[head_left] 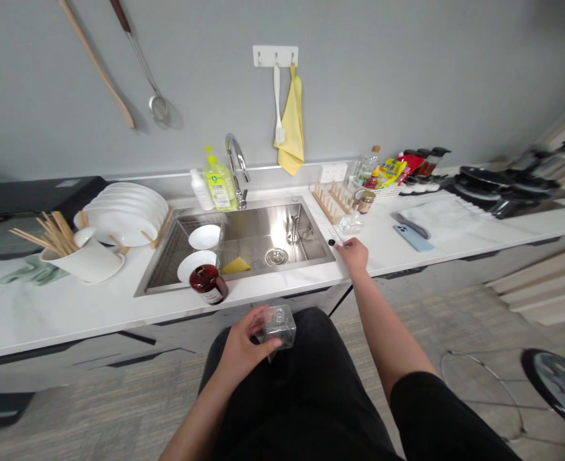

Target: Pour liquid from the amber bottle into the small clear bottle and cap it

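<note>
My left hand [244, 346] is closed around a small clear square glass bottle [279, 325], held low in front of my body, below the counter edge. My right hand [354, 255] reaches out to the white counter beside the sink's right rim, its fingers curled near a small black cap [331, 242]; whether it grips anything I cannot make out. A dark brown glass bottle [208, 283] with a label stands on the counter at the sink's front edge.
The steel sink [306, 237] holds two white bowls and a yellow sponge. White plates and a chopstick holder stand on the left. A wooden rack, small jars, a phone [413, 237], condiment bottles and black pans lie along the right counter.
</note>
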Available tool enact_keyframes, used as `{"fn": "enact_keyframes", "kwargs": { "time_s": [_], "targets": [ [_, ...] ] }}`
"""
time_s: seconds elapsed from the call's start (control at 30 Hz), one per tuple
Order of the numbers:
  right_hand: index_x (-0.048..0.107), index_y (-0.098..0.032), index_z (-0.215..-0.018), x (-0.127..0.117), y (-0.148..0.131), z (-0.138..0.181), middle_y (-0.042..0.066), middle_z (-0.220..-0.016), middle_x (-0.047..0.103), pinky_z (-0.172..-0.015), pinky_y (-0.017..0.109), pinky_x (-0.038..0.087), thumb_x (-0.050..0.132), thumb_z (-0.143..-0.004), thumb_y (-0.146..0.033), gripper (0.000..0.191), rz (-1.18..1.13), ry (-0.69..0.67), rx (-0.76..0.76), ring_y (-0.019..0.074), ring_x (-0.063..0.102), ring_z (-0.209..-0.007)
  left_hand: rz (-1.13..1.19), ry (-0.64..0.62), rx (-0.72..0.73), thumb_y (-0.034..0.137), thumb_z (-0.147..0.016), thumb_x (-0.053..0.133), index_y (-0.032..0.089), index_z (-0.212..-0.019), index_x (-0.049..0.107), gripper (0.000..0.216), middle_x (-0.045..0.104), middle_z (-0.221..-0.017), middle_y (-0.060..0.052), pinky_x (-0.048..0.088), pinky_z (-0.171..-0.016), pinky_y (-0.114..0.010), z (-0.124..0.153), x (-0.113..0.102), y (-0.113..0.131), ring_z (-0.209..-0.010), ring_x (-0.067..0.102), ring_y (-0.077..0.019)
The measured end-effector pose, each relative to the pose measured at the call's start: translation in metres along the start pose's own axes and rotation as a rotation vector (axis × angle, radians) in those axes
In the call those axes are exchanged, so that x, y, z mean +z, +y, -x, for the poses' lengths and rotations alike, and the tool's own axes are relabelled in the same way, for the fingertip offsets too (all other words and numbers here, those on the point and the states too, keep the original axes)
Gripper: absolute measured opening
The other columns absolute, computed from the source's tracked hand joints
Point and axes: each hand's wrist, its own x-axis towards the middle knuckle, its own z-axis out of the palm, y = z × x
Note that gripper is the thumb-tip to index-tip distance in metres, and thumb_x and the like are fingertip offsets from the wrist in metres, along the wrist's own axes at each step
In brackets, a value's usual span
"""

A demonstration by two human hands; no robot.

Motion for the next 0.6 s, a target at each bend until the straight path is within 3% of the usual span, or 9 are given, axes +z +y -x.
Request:
{"fn": "enact_keyframes", "kwargs": {
  "time_s": [0.4,0.5,0.6],
  "targets": [
    [0.07,-0.023,-0.1,-0.003,-0.003,0.004,0.015,-0.109,0.081,-0.094,0.041,0.054,0.084,-0.081,-0.041,0.03,-0.061,0.01,-0.107,0.0326,0.072,-0.101,-0.017,-0.021,0.027,0.036,-0.072,0.104,0.02,-0.146,0.073,0.082,0.082,-0.145,-0.018,0.062,-0.123,-0.061,0.008,-0.001,-0.002,-0.133,0.081,-0.0392],
    [0.067,-0.023,-0.101,-0.012,-0.004,0.012,0.017,-0.117,0.078,-0.106,0.047,0.055,0.08,-0.081,-0.038,0.027,-0.184,0.144,-0.211,0.0348,0.07,-0.112,-0.027,-0.008,0.039,0.036,-0.071,0.104,0.021,-0.146,0.074,0.082,0.082,-0.145,-0.018,0.062,-0.122,-0.061,0.008,-0.002,-0.002,-0.133,0.08,-0.0398],
    [0.065,-0.024,-0.104,-0.026,-0.015,0.045,0.016,-0.121,0.076,-0.113,0.054,0.055,0.07,-0.088,-0.034,0.019,-0.347,0.311,-0.333,0.0356,0.069,-0.12,-0.028,0.027,0.053,0.037,-0.07,0.105,0.02,-0.145,0.074,0.083,0.082,-0.143,-0.019,0.06,-0.123,-0.064,0.005,-0.003,-0.001,-0.132,0.081,-0.0405]
  ]
}}
